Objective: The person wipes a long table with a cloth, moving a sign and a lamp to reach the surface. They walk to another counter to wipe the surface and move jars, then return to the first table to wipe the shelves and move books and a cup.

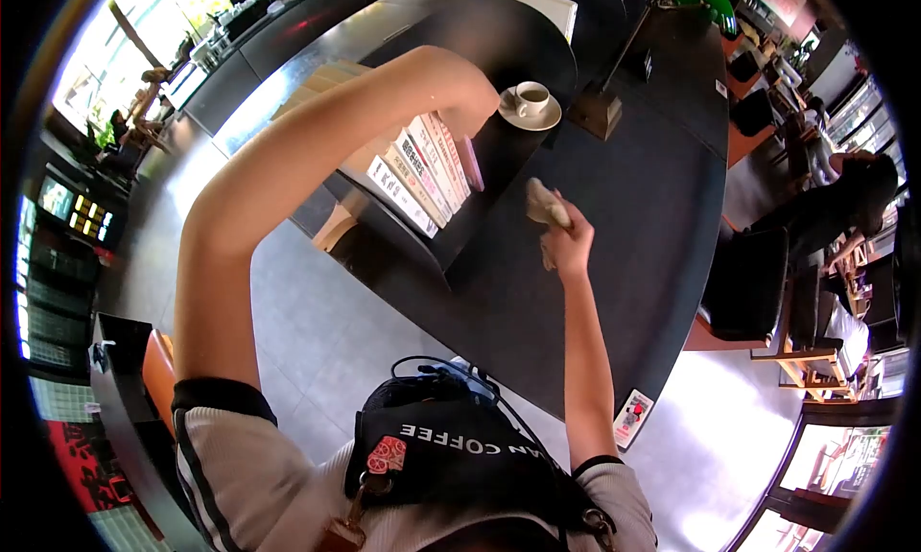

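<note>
My left arm bends across a row of books (422, 173) on the dark table, and my left hand (472, 101) is bent down at the row's far end. A thin pink-edged book (470, 164) stands just below that hand. The fingers of this hand are hidden behind the wrist, so I cannot see whether they grip a book. Over the black tabletop (614, 274), my right hand (571, 240) is closed round a crumpled beige cloth (545, 203). Part of the cloth sticks out beyond the fingers.
A white cup of dark drink (531, 98) stands on a saucer (537, 122) beyond the books. Right of it is the square base of a desk lamp (596, 114) with a green shade (705, 0). A small card (633, 419) lies at the near table edge. Chairs (748, 283) and a person (854, 202) are at right.
</note>
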The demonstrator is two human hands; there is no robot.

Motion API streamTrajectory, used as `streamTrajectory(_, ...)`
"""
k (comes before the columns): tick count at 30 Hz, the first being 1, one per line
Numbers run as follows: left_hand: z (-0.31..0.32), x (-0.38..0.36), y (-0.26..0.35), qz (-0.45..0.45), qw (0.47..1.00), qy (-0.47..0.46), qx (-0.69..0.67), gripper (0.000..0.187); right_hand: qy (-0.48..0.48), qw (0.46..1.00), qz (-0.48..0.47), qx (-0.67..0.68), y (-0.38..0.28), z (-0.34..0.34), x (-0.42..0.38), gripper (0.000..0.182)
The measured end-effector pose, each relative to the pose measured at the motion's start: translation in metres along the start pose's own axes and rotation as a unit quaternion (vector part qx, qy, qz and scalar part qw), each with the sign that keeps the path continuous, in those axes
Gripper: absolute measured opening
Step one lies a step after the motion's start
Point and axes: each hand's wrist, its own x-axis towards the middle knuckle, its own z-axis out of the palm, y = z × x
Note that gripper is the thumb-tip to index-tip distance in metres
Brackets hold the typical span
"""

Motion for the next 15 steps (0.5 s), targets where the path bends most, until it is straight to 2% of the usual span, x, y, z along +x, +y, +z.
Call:
streamTrajectory(2, -0.001, -0.001, -0.001, 0.012, 1.0, -0.012, -0.019, 0.016, 0.031, 0.999, 0.036, 0.008, -0.016, -0.017, -0.011, 0.034)
streamTrajectory(4, 0.003, -0.005, -0.002, 0.005, 0.998, 0.002, -0.068, 0.019, 0.039, 0.999, 0.03, 0.003, -0.017, -0.03, -0.016, 0.034)
streamTrajectory(7, -0.001, -0.011, 0.003, -0.014, 0.998, -0.016, -0.057, 0.026, 0.037, 0.998, 0.041, 0.006, -0.017, -0.036, -0.016, 0.035)
streamTrajectory(10, 0.009, -0.02, 0.004, -0.031, 0.988, 0.098, -0.115, 0.027, 0.05, 0.998, 0.034, -0.003, -0.031, -0.029, -0.011, 0.037)
streamTrajectory(13, 0.018, -0.016, -0.003, -0.045, 0.984, 0.144, -0.092, 0.026, 0.056, 0.998, 0.002, -0.025, -0.04, -0.009, 0.0, 0.038)
streamTrajectory(15, 0.018, -0.015, -0.005, -0.038, 0.988, 0.137, -0.064, 0.024, 0.038, 0.999, -0.002, -0.021, -0.046, 0.005, 0.007, 0.039)
